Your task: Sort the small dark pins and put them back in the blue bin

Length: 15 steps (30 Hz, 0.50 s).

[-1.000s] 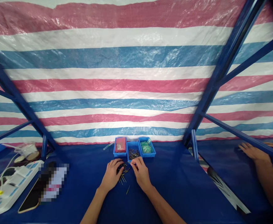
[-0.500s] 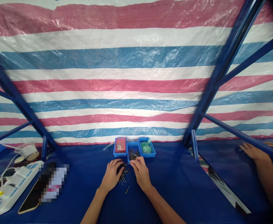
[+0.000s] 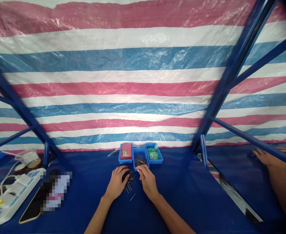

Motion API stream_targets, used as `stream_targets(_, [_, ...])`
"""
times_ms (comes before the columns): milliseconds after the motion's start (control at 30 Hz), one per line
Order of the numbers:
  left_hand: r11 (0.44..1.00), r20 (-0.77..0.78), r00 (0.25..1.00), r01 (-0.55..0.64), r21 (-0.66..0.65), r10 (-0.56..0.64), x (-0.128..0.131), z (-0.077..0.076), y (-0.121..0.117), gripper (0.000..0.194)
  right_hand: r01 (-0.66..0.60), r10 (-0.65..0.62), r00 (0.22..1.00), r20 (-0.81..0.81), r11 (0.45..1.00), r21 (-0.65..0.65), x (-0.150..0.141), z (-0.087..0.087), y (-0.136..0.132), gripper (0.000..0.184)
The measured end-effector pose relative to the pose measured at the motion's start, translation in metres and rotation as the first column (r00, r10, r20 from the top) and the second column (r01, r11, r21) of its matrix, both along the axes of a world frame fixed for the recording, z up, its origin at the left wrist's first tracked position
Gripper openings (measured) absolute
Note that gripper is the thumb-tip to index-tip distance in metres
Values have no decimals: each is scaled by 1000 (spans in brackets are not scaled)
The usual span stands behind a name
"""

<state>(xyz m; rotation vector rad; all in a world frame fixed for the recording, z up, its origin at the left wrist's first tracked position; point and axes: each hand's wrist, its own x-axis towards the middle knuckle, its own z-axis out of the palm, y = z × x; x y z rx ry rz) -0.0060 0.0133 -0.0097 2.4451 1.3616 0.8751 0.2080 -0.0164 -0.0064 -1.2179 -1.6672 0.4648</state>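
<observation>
My left hand [image 3: 117, 182] rests on the blue table with its fingers curved and the thumb apart, at the left side of a small pile of thin metal pieces [image 3: 128, 186]. They look like screws or drill bits, too small to tell. My right hand [image 3: 148, 182] is at the front of the middle blue bin [image 3: 136, 151], thumb and fingers pinched together; what they hold, if anything, is hidden. More thin metal pieces [image 3: 140, 160] fill that bin. One single metal piece [image 3: 132, 197] lies apart, slanted, in front of the pile.
A blue bin with red packets [image 3: 126, 151] stands left, one with green packets [image 3: 153, 153] right. A power strip [image 3: 18, 195] with cables and a phone [image 3: 32, 204] lie at left. Blue frame posts [image 3: 218, 97] flank the table. Another person's hand [image 3: 267, 159] is at far right.
The single metal piece in front of the pile has turned to a flatter slant. My right fingers have closed in slightly. My left hand has stayed in place.
</observation>
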Motion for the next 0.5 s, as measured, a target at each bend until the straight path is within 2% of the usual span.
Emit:
stream_targets(267, [1000,-1,1000,-1,13,1,0,-1,0,28,80,-81,996,33,996,48,-1,-5,3,33])
stream_targets(500, [1000,-6,1000,-2,13,2,0,0,0,28,6,-6,999,-50,1000,-11,-1,-6,3,33])
